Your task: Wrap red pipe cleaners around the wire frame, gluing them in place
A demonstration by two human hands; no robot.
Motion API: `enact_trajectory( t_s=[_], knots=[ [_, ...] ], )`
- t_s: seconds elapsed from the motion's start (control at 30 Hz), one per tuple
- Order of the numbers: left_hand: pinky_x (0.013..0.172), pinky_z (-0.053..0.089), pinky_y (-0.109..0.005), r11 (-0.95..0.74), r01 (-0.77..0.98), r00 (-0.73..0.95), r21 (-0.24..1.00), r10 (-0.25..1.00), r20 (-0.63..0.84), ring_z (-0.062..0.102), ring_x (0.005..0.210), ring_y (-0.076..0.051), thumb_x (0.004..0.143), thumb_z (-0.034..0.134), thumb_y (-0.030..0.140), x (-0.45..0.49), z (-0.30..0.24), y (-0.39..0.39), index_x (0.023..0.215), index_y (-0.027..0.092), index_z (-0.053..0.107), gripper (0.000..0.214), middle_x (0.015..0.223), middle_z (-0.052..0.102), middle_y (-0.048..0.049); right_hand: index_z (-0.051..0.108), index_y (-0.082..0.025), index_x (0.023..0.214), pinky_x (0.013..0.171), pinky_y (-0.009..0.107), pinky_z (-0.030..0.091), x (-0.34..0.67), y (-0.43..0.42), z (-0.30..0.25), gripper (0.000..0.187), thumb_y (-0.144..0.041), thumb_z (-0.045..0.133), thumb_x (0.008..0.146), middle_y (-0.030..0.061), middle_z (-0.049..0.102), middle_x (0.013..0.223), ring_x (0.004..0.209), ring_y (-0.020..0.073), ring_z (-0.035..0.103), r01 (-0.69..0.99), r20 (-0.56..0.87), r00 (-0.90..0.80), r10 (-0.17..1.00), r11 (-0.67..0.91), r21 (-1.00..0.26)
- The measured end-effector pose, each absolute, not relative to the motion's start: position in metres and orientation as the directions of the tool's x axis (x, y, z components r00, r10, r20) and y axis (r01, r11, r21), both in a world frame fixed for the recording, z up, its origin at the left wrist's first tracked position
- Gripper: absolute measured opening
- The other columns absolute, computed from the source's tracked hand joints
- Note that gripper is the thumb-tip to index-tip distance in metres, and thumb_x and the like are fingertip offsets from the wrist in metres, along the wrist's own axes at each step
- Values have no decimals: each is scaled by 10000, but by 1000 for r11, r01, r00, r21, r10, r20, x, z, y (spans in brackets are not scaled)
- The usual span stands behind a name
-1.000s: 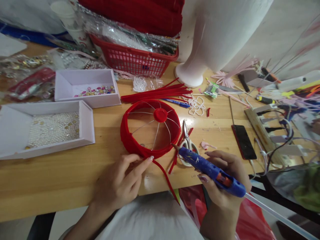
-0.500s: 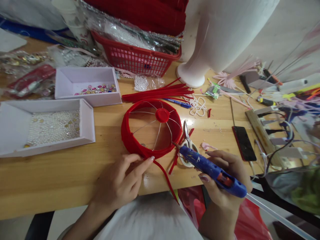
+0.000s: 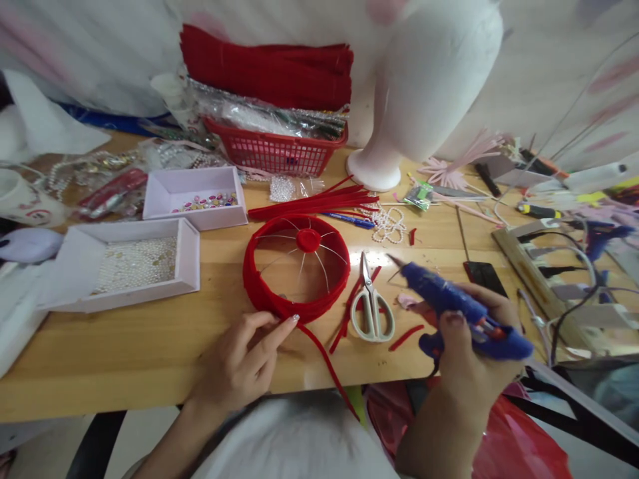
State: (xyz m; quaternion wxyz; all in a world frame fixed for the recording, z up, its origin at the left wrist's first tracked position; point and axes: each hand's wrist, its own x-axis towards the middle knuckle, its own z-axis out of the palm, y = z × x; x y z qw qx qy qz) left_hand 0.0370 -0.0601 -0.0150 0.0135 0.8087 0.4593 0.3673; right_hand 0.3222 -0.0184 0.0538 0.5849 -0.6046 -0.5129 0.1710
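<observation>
A round wire frame wrapped in red chenille stems lies on the table, thin wires running from its rim to a small red disc. My left hand is closed at the near rim, fingertips pressing a red chenille stem against it. The stem's loose end trails over the table edge. On the right, my right hand is wrapped round a blue hot glue gun, its nozzle pointing up-left, apart from the frame. Between them lie scissors with pale handles, partly over red stem pieces.
Two white boxes, one with pearl beads and one with gems, stand left. Behind are a bundle of red chenille stems, a red basket and a white foam head. A phone and power strip lie right.
My right hand has drawn the glue gun away from the frame, to the right. The left hand keeps its hold at the rim. The view has tilted up.
</observation>
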Motion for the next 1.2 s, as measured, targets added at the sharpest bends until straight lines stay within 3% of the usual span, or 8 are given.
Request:
enact_trajectory(
  t_s=[0.13, 0.37, 0.63, 0.7, 0.77, 0.87, 1.03, 1.2],
  knots=[
    [823, 577, -266, -608, 714, 332, 346, 730, 598, 658, 936, -157, 892, 562, -57, 37, -16, -60, 1511, 259, 498, 698, 1117, 617, -76, 629, -186, 1121, 681, 360, 573, 365, -3, 38, 588, -651, 733, 776, 54, 734, 829, 747, 251, 741, 542, 244, 638, 730, -201, -816],
    [865, 566, -282, -652, 689, 400, 317, 707, 584, 655, 978, -168, 910, 545, -59, 36, -21, -61, 1570, 269, 422, 747, 1145, 600, -86, 664, -146, 1087, 896, 490, 509, 399, 7, 10, 632, -693, 630, 771, 197, 738, 1085, 1015, 353, 683, 630, 246, 656, 713, -339, -698],
    [840, 562, -267, -655, 691, 405, 307, 702, 585, 668, 950, -163, 934, 496, -19, 39, -20, -57, 1523, 260, 490, 652, 1131, 616, -87, 681, -190, 1010, 521, 403, 447, 390, -67, 46, 620, -726, 675, 698, 111, 697, 729, 560, 290, 629, 599, 103, 707, 700, -515, -613],
    [842, 562, -272, -670, 680, 416, 298, 688, 595, 666, 946, -167, 929, 489, -22, 41, -19, -58, 1488, 236, 526, 617, 1116, 624, -90, 680, -221, 1080, 576, 389, 503, 360, -87, 51, 566, -711, 592, 811, 93, 715, 823, 663, 279, 673, 698, 181, 603, 777, -405, -590],
    [827, 559, -266, -690, 664, 426, 290, 667, 612, 660, 949, -169, 921, 493, -27, 41, -18, -61, 1453, 210, 551, 585, 1115, 629, -97, 669, -247, 1151, 700, 358, 561, 320, -95, 50, 418, -582, 606, 908, 100, 743, 1000, 855, 263, 716, 789, 235, 255, 938, -61, -612],
    [810, 550, -248, -744, 610, 414, 273, 593, 691, 647, 949, -165, 910, 505, -35, 33, -9, -65, 1385, 184, 577, 528, 1069, 635, -86, 541, -251, 1387, 881, 378, 581, 268, -90, 42, 466, -387, 641, 952, 115, 719, 1229, 1098, 266, 702, 728, 227, -127, 966, 246, -639],
    [875, 553, -281, -696, 660, 297, 281, 586, 754, 643, 974, -171, 933, 544, 18, 21, 49, -29, 1273, 219, 623, 403, 1088, 644, -73, 499, -227, 1453, 802, 333, 578, 245, -77, 37, 450, -181, 511, 1006, 73, 771, 1029, 915, 221, 736, 702, 53, -330, 942, 283, -654],
    [1102, 476, -504, -622, 711, 474, 329, 769, 430, 587, 1252, -296, 997, 561, 252, 46, 108, 43, 1280, 182, 664, 310, 1313, 643, -135, 690, -229, 1301, 694, 298, 558, 264, -61, 47, 466, -64, 405, 970, 86, 754, 941, 819, 210, 713, 746, 216, -434, 875, 483, -459]
  ],
)
